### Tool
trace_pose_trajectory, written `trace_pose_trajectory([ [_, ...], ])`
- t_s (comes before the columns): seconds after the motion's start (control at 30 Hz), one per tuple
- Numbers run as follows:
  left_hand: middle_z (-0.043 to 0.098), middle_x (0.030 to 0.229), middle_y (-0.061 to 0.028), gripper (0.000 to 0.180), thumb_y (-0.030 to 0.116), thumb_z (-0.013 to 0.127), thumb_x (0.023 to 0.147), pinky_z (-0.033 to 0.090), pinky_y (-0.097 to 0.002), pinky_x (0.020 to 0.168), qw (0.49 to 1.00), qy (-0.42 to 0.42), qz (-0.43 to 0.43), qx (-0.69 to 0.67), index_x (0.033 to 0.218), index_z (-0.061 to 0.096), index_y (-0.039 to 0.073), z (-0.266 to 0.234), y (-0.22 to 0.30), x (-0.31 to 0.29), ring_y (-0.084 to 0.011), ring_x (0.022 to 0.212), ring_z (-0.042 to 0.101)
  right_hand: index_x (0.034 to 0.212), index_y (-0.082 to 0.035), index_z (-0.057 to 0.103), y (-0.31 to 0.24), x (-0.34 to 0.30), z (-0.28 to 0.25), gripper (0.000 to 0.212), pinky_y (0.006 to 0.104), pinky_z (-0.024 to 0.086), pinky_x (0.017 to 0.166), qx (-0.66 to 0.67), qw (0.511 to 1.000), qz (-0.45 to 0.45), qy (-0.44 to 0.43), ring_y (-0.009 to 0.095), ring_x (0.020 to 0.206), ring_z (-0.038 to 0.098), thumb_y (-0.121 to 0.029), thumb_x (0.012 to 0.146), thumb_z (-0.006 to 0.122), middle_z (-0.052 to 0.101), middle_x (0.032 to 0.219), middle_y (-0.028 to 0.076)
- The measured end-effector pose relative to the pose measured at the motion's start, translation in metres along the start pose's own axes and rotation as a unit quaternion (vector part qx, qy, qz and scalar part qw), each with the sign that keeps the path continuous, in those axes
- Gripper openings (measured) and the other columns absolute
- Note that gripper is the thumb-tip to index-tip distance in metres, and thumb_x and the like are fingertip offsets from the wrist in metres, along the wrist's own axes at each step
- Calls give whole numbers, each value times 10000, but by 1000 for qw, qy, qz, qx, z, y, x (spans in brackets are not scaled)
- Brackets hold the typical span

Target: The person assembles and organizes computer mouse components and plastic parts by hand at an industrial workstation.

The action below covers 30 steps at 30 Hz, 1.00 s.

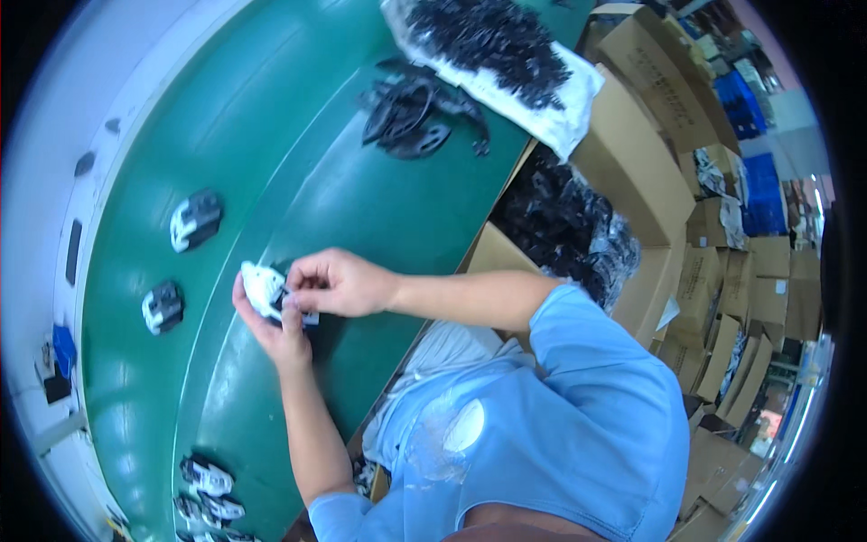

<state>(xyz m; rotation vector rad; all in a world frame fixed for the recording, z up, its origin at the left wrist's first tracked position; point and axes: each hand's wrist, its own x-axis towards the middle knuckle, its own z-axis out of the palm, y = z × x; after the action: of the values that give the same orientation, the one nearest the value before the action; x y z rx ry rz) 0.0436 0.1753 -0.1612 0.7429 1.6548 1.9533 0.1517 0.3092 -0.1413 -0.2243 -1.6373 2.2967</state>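
Over the green table, my left hand (274, 332) cradles a white-and-black plastic part (262, 285), its fingers round the far side and the thumb along the near side. My right hand (348, 285) is closed in a pinch against the part's right edge. Whatever lies between those fingertips is too small or too hidden to make out. Two similar white-and-black parts, one farther off (196, 220) and one nearer (163, 307), lie to the left of my hands.
Black curved plastic pieces (411, 113) lie on the green table (298, 190) beyond my hands. Past them, a white bag (573, 104) bears a heap of small black pieces (488, 45). An open carton (632, 163) with black parts (560, 221) stands right. Several assembled parts (209, 479) sit lower left.
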Motion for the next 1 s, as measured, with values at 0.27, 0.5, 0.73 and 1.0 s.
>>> trace_pose_trajectory([
  [0.27, 591, 1192, -120, 821, 350, 727, 940, 495, -301, 726, 980, -101, -58, -163, 1557, 311, 3, 1, 19, 9, -149, 842, 573, 1094, -59, 751, -44, -11, -45, 208, 279, 510, 615, -132, 989, -27, -63, 91, 724, 639, -230, 980, 722, 751, 944, 26],
  [0.5, 583, 1228, -204, 822, 361, 700, 900, 481, -312, 638, 977, -78, -87, -176, 1522, 344, -42, 4, 18, 14, -156, 765, 544, 986, -113, 773, -119, -53, -215, 221, 422, 523, 833, -725, 576, -134, 353, 306, 873, 667, -273, 835, 792, 748, 938, 81],
  [0.73, 569, 1271, -246, 813, 329, 684, 877, 498, -315, 644, 982, -82, -83, -150, 1515, 354, -51, 4, 21, 12, -155, 764, 551, 934, -83, 756, -122, -49, -238, 99, 338, 504, 700, -697, 578, -230, 357, 230, 679, 655, -159, 873, 769, 745, 812, 71],
  [1.0, 481, 1495, -242, 975, 460, 775, 746, 453, -297, 598, 908, -229, -165, -310, 1481, 413, -67, 32, 32, 22, -142, 684, 509, 1064, -71, 689, -97, -34, -104, 157, 262, 523, 757, -255, 949, -3, 187, 59, 858, 635, -90, 924, 757, 717, 960, -7],
])
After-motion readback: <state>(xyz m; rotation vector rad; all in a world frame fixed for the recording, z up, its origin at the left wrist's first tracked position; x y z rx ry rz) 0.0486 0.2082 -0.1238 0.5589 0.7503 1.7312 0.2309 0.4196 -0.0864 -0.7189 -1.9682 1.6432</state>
